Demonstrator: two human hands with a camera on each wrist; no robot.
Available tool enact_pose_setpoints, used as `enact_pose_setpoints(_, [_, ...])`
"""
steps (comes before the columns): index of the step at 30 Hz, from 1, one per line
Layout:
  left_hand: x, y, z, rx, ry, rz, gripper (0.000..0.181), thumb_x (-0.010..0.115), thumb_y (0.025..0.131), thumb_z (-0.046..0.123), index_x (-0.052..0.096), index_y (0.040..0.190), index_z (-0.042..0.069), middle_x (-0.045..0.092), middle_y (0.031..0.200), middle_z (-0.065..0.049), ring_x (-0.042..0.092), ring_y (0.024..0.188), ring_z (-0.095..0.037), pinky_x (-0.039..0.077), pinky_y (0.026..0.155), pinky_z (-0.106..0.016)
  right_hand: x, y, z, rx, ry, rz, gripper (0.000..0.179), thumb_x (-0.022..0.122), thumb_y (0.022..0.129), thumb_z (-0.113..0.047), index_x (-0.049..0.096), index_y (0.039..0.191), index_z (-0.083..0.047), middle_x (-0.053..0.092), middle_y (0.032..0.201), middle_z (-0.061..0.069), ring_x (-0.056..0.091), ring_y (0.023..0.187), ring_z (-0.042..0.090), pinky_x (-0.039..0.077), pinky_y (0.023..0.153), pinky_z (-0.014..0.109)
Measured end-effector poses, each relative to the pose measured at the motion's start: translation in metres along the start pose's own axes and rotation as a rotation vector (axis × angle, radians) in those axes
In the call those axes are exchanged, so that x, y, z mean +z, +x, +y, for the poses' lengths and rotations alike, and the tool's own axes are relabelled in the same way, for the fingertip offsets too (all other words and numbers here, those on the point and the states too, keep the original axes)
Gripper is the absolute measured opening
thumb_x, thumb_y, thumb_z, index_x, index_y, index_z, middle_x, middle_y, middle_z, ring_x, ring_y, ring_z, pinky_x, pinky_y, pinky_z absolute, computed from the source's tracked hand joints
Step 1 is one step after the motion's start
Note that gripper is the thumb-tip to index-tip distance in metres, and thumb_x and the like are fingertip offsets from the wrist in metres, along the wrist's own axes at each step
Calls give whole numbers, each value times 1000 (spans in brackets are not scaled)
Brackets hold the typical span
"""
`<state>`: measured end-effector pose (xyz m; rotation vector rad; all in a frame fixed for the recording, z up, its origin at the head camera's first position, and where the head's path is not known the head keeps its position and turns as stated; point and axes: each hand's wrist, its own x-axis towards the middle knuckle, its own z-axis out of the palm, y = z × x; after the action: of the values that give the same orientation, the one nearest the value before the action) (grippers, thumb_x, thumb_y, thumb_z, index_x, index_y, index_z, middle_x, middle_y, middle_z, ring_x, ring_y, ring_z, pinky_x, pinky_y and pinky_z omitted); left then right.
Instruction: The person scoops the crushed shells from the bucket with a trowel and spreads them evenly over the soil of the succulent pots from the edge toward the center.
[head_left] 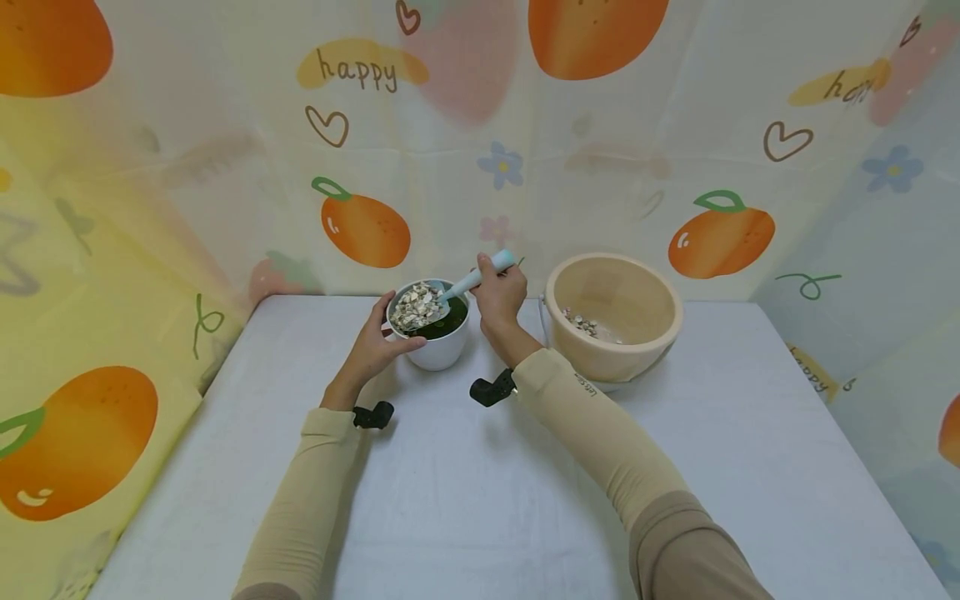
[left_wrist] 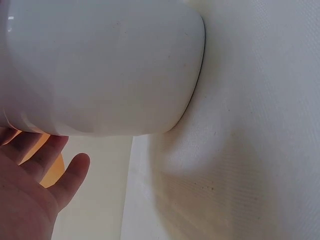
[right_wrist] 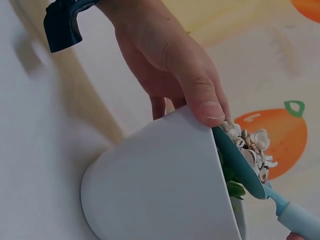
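Observation:
A white flowerpot (head_left: pixel 437 355) with green leaves (right_wrist: pixel 235 189) inside stands on the table. My left hand (head_left: pixel 372 347) holds it at the left side, thumb along the near rim and fingers curving behind. My right hand (head_left: pixel 500 298) grips the pale blue handle of a small trowel (head_left: pixel 480 276). Its blade (right_wrist: pixel 242 165) is heaped with whitish shell-like pieces (head_left: pixel 416 307) and lies over the pot's mouth, at the rim in the right wrist view. The pot's wall (left_wrist: pixel 105 65) fills much of the left wrist view.
Right of the pot stands a beige bucket (head_left: pixel 613 360) with a few similar pieces (head_left: pixel 581 323) in its bottom. A white cloth (head_left: pixel 450 500) covers the table. Behind hangs a fruit-patterned curtain (head_left: pixel 450 217).

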<state>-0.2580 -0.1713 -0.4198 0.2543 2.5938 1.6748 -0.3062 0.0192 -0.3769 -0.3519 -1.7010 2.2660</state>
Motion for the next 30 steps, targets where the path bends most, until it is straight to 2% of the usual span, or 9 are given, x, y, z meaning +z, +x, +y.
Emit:
enact_pose_setpoints(6, [2, -2, -2, 6, 2, 4, 95, 73, 83, 16, 12, 154, -1, 19, 160, -21, 27, 144, -37, 30, 115, -54, -1, 0, 1, 7, -9, -1, 22, 65, 94, -18, 63, 98, 4, 69, 93, 25, 65, 69, 15, 57, 84, 51])
enact_pose_setpoints(11, [5, 0, -5, 6, -11, 20, 96, 74, 82, 16, 12, 154, -2, 19, 160, -21, 24, 146, -35, 29, 115, -53, -4, 3, 1, 20, -3, -8, 22, 63, 96, -19, 63, 100, 3, 68, 101, 27, 69, 81, 23, 59, 82, 45])
enact_pose_setpoints(14, [7, 6, -18, 25, -11, 49, 98, 76, 81, 19, 14, 155, 2, 21, 160, -18, 25, 146, -32, 30, 115, -53, -3, 3, 1, 21, 10, -16, 21, 62, 96, -19, 63, 99, 2, 67, 106, 30, 69, 83, 24, 58, 84, 47])
enact_pose_setpoints(15, [7, 6, -17, 25, -5, 53, 98, 77, 81, 19, 14, 154, 1, 22, 160, -18, 25, 146, -33, 30, 115, -53, -3, 3, 1, 16, 9, -17, 20, 62, 96, -19, 63, 97, 1, 68, 103, 29, 68, 80, 23, 59, 82, 45])
enact_pose_setpoints(19, [5, 17, -36, 53, 32, 63, 101, 78, 80, 23, 14, 155, 5, 24, 159, -16, 27, 145, -32, 30, 114, -55, 2, 1, 0, -10, -27, -4, 19, 64, 95, -21, 61, 90, -3, 70, 89, 19, 63, 67, 14, 59, 68, 32])
enact_pose_setpoints(21, [1, 19, -36, 41, 52, 41, 101, 79, 79, 23, 14, 155, 5, 23, 159, -17, 27, 145, -33, 29, 114, -56, 3, 1, 0, -20, -54, 7, 20, 65, 94, -22, 61, 88, -4, 69, 83, 13, 62, 63, 12, 56, 62, 25])
enact_pose_setpoints(22, [0, 22, -41, 44, 59, 30, 103, 79, 79, 26, 13, 156, 7, 23, 160, -15, 26, 145, -32, 29, 114, -56, 4, 0, 0, -23, -63, 10, 20, 65, 94, -22, 62, 89, -3, 69, 83, 14, 62, 63, 12, 56, 63, 25])
enact_pose_setpoints(27, [-3, 23, -38, 21, 57, -35, 106, 79, 79, 28, 10, 157, 10, 19, 162, -14, 26, 145, -35, 30, 114, -55, 4, -2, 2, -36, -72, 20, 21, 65, 94, -21, 62, 91, 0, 69, 84, 16, 60, 61, 12, 59, 77, 46])
enact_pose_setpoints(30, [-3, 23, -39, 15, 45, -28, 106, 80, 78, 28, 11, 157, 11, 19, 162, -14, 26, 146, -34, 29, 115, -56, 4, -3, 3, -40, -69, 15, 22, 64, 95, -20, 62, 93, 1, 68, 85, 16, 60, 63, 12, 56, 83, 53])
